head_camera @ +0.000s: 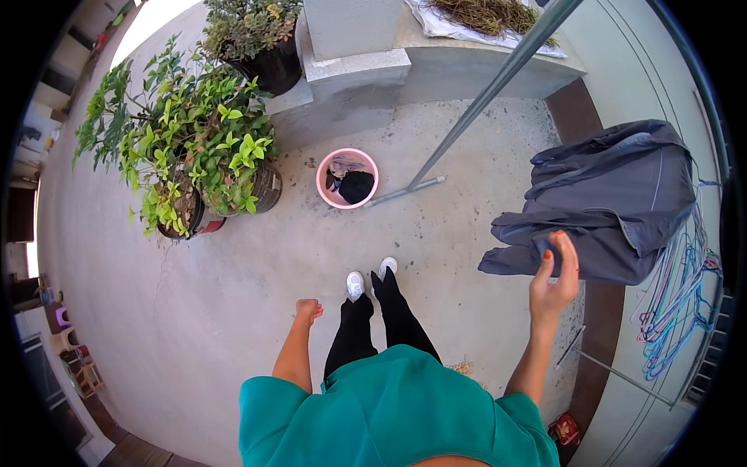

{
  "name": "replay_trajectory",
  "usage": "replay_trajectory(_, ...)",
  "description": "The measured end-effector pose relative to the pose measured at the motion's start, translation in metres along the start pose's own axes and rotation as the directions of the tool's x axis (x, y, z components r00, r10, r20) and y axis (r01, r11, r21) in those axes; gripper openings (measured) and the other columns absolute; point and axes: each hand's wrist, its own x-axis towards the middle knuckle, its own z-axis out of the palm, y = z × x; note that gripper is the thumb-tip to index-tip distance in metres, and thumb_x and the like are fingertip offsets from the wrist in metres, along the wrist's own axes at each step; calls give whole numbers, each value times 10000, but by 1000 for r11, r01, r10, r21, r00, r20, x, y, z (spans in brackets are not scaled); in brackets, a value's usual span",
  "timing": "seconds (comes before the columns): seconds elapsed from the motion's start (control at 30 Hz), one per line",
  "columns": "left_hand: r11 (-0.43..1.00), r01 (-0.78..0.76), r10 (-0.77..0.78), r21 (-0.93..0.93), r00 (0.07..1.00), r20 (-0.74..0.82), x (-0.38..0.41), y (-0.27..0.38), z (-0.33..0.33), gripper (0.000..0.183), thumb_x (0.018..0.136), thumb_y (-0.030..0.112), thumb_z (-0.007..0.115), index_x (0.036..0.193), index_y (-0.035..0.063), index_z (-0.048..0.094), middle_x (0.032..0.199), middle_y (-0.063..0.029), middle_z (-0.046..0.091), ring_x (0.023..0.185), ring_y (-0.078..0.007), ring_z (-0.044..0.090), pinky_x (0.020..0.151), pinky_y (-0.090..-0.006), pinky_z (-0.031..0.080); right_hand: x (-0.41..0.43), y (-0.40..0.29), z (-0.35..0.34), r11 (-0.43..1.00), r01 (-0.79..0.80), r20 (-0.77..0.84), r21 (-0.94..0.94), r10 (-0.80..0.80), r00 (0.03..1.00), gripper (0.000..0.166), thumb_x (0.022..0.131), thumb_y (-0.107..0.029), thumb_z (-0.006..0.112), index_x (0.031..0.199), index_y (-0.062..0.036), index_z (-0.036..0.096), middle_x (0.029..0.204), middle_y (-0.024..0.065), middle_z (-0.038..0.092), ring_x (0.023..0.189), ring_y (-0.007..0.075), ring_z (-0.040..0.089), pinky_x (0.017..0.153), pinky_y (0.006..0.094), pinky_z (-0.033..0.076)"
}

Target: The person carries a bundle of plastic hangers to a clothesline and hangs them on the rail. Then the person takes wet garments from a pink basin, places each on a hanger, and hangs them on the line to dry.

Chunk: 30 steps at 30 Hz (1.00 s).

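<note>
My right hand (554,285) is raised in front of a dark grey jacket (613,192), its thumb and index finger apart. Nothing shows between those fingers, and whether they touch the cloth is unclear. The jacket hangs from a rail at the right, sleeves towards the left. Beside it, a bunch of plastic-coated wire clothes hangers (680,303) dangles from the same rail. Low at my left side, my left hand (309,309) is loosely curled with no object visible in it. A pink plastic basin (347,178) holding dark and pale clothes (356,187) stands on the ground beyond my feet.
A metal drying-rack post (473,114) slopes up from its foot (408,191) next to the basin. Potted plants (198,152) stand at the left by a low concrete wall (350,99). Dried stalks (496,14) lie on a white sheet atop the ledge. Small stools (87,376) are far left.
</note>
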Motion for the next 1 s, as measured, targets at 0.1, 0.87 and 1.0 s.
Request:
replay_trajectory(0.1,994,-91,91,62,996,-8,26,46,62,215,861,74,559,1035,-49,586,813,-155,623,649,-252,649,553,-361,572,-75,39,105,943,-284,402,173,195,895,283,821,5,625,1104,21,614,1085,190,647,1025,320,622,897,369,472)
replay_trajectory(0.87,715,-521,640,466,756,-137,323,259,283,841,618,176,821,1335,185,380,1434,-205,255,1214,-430,410,967,-425,421,-369,154,129,726,-567,758,-388,602,252,130,847,-92,623,913,5,680,831,163,690,765,272,685,686,345,529)
replay_trajectory(1.0,657,-656,742,372,651,-160,312,248,270,448,656,76,725,1078,53,575,1056,-160,577,930,-360,592,832,-408,494,-361,130,132,711,-629,771,-315,578,268,129,846,-73,623,934,1,680,842,157,695,770,248,691,680,329,532)
